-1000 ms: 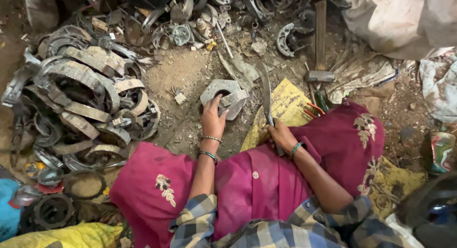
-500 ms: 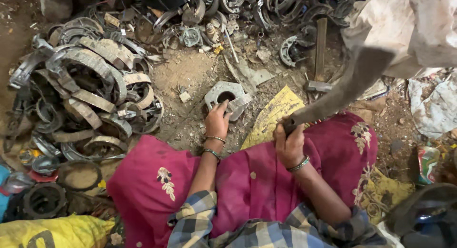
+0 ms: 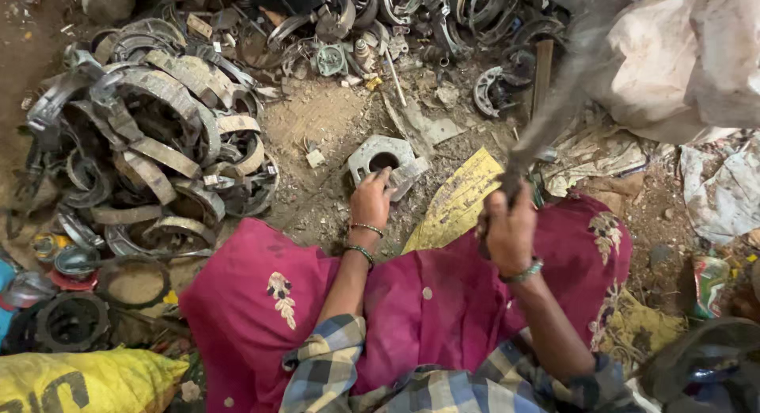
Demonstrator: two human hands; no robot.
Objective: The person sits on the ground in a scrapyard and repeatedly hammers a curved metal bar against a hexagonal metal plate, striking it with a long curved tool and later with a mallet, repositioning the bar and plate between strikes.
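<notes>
My left hand [image 3: 370,201] rests on a grey metal block with a round hole [image 3: 385,160], fingers pressing down on a small piece at its edge, on the dirt floor in front of my knees. My right hand [image 3: 507,229] is shut around the handle of a long metal tool [image 3: 554,104] that is raised and blurred, slanting up to the right. Both wrists wear bangles. A magenta cloth [image 3: 427,302] covers my lap, and checked sleeves show at the bottom.
A big heap of curved metal brake shoes [image 3: 150,152] lies left. More metal scrap [image 3: 396,25] lines the top. A yellow sheet [image 3: 459,199] lies by my knee, a white sack [image 3: 689,57] at upper right, a yellow bag [image 3: 79,381] at lower left.
My right hand has lifted the long tool from low beside the block to a raised slant at the right. My left hand stays on the block.
</notes>
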